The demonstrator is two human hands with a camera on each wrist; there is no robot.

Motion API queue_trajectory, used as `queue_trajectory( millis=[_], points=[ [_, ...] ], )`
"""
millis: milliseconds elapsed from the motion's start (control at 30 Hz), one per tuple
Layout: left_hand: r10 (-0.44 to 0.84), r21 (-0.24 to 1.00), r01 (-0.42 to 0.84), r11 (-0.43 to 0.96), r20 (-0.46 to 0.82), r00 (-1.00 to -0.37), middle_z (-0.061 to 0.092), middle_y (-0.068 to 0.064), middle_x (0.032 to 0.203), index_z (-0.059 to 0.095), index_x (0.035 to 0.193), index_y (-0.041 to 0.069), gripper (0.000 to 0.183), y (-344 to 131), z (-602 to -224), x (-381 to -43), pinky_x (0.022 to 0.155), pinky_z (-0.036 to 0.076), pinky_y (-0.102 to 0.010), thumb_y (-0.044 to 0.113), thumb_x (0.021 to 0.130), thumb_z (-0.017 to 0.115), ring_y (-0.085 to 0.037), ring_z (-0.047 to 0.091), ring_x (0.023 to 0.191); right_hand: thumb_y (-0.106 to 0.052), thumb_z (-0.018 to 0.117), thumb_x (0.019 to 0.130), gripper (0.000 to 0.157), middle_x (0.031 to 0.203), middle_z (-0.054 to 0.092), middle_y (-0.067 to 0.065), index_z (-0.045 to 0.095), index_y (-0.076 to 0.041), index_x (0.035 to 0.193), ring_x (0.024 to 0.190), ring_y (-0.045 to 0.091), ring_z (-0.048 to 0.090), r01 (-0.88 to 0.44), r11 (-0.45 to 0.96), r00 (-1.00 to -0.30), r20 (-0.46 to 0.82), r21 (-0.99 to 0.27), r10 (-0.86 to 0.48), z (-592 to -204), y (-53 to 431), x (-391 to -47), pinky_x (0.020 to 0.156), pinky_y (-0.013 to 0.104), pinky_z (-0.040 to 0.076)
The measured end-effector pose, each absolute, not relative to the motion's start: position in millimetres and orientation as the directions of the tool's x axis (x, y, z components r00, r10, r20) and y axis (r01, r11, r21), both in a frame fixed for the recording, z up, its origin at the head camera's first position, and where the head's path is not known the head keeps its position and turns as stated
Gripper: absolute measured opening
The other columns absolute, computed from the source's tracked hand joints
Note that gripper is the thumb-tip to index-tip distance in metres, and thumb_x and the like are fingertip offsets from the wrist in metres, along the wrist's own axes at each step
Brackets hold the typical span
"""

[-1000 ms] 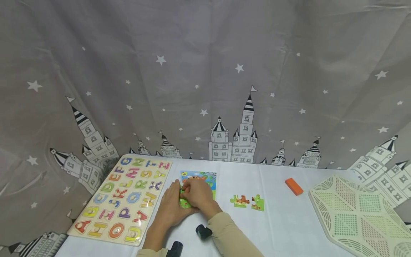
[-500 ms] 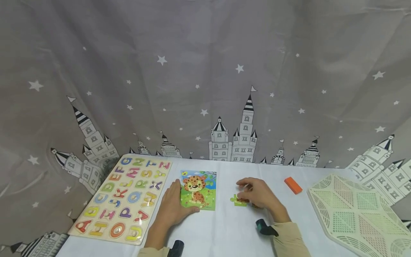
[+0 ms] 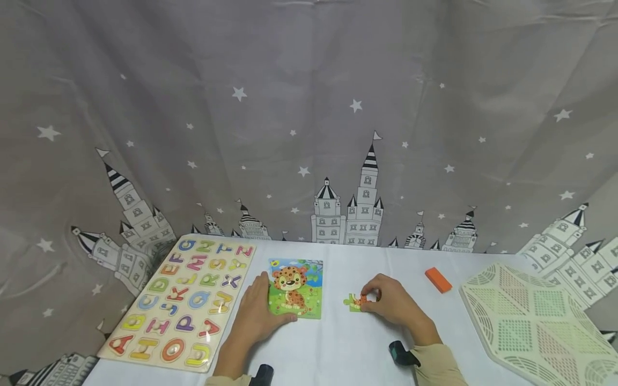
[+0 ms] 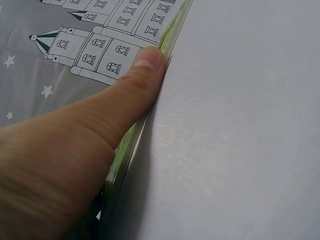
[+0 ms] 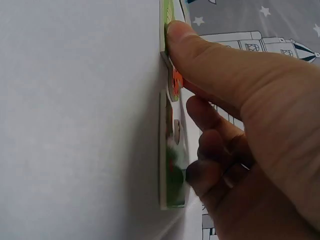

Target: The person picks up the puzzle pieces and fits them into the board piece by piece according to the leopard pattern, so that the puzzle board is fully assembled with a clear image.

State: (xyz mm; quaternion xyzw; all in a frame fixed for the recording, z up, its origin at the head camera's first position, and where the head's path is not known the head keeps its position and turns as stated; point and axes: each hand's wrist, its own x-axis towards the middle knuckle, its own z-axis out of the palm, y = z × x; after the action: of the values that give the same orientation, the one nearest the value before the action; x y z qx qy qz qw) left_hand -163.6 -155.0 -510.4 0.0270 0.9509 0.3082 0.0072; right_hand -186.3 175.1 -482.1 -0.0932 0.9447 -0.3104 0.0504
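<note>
A small jigsaw board (image 3: 309,292) with a leopard cub picture lies on the white table. My left hand (image 3: 255,310) rests at its lower left corner, fingers along the left side and thumb (image 4: 149,59) against the near edge. To the right, my right hand (image 3: 393,301) pinches a green and orange puzzle piece (image 3: 354,303); its thumb (image 5: 182,35) lies on that piece in the right wrist view. A second loose puzzle piece (image 5: 172,175) lies close by under the curled fingers. In the head view the hand hides it.
On the left lies a wooden alphabet board (image 3: 181,305) with colored letters. An orange block (image 3: 438,280) sits at the back right, and a pale patterned plastic board (image 3: 541,321) at the far right. A grey castle-print curtain (image 3: 270,107) hangs behind the table (image 3: 333,348).
My right hand has gone from the jigsaw board rightward to the loose pieces and now pinches one. The leopard picture is uncovered. My left hand stays at the board's corner.
</note>
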Motion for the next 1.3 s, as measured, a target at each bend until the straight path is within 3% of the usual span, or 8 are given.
queue_trajectory(
  millis=[267,467,733,1000,1300],
  points=[
    [0.064,0.576,0.053,0.816,0.001,-0.998,0.023,-0.028,0.166,0.019,0.159,-0.01,0.136,-155,-510,-164,0.128,0.019,-0.058,0.064,0.067,0.087,-0.046,0.021,0.155,-0.018,0.085,0.084,0.023,0.078,0.057,-0.005,0.062,-0.018,0.089,0.072,0.011,0.05,-0.151,0.755,-0.967,-0.064,-0.638,-0.247,-475,165,-184,0.062,0.022,0.04],
    [0.058,0.582,0.048,0.812,0.001,-0.998,0.023,-0.028,0.166,0.019,0.159,-0.009,0.135,-156,-510,-162,0.128,0.018,-0.057,0.064,0.067,0.086,-0.046,0.021,0.155,-0.019,0.079,0.09,0.014,0.082,0.063,-0.007,0.066,-0.017,0.092,0.07,0.007,0.054,-0.21,0.671,-0.951,-0.011,-0.711,-0.309,-475,133,-186,0.061,0.02,0.045],
    [0.071,0.571,0.069,0.818,0.02,-0.997,0.023,-0.029,0.166,0.018,0.159,-0.009,0.133,-157,-511,-164,0.128,0.019,-0.059,0.063,0.069,0.085,-0.046,0.022,0.155,-0.022,0.08,0.089,0.016,0.083,0.07,-0.004,0.07,-0.013,0.096,0.068,0.005,0.065,-0.227,0.529,-0.92,0.0,-0.818,-0.393,-482,73,-194,0.062,0.02,0.054],
    [0.079,0.565,0.073,0.822,0.014,-0.997,0.024,-0.028,0.166,0.017,0.159,-0.008,0.133,-155,-513,-163,0.128,0.02,-0.058,0.065,0.07,0.084,-0.046,0.023,0.155,-0.022,0.081,0.088,0.012,0.078,0.07,-0.006,0.073,-0.013,0.091,0.067,0.001,0.06,-0.22,0.613,-0.938,-0.009,-0.759,-0.347,-487,33,-198,0.062,0.019,0.051],
    [0.068,0.569,0.061,0.82,0.01,-0.998,0.025,-0.029,0.165,0.019,0.159,-0.009,0.131,-154,-506,-162,0.128,0.022,-0.058,0.061,0.071,0.086,-0.046,0.024,0.154,-0.017,0.082,0.085,0.012,0.071,0.062,-0.006,0.071,-0.013,0.083,0.063,0.007,0.052,-0.191,0.714,-0.951,-0.054,-0.674,-0.305,-475,19,-199,0.055,0.02,0.044]
  ],
)
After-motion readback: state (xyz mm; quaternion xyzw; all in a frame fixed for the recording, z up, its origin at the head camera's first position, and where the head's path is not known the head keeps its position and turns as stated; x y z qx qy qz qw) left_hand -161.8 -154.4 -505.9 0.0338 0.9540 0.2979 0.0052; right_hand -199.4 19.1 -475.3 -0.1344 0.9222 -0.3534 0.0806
